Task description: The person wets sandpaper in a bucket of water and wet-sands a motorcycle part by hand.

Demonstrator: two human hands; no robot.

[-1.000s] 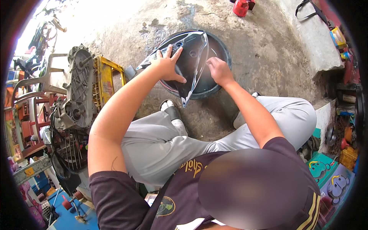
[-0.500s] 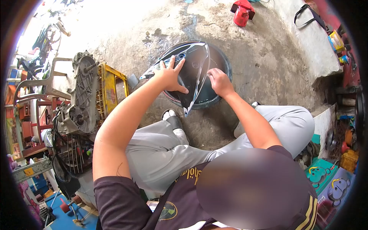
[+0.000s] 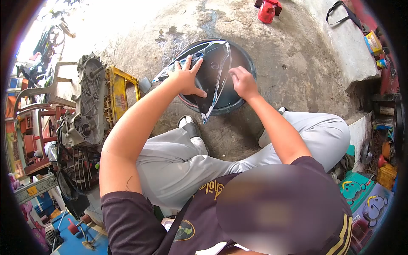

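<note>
A dark round basin (image 3: 248, 91) stands on the concrete floor in front of me. Across its top lies a glossy dark panel (image 3: 207, 76) with a clear, shiny edge, its pointed lower tip reaching over the near rim. My left hand (image 3: 187, 79) lies spread on the panel's left part, thumb and fingers apart. Just right of the panel's clear edge, my right hand (image 3: 244, 83) is closed above the basin, its fingertips pressed together. Whatever those fingers may hold is too small to make out.
A grey metal engine casing (image 3: 90, 97) and a yellow crate (image 3: 121, 91) stand at the left. A red object (image 3: 267, 12) lies on the floor at the top. Concrete ledge (image 3: 344, 55) at the right. My foot (image 3: 187, 123) is near the basin.
My right hand has shifted slightly, its fingers more curled. My left hand stays spread on the panel. The whole view moved down and back up a little.
</note>
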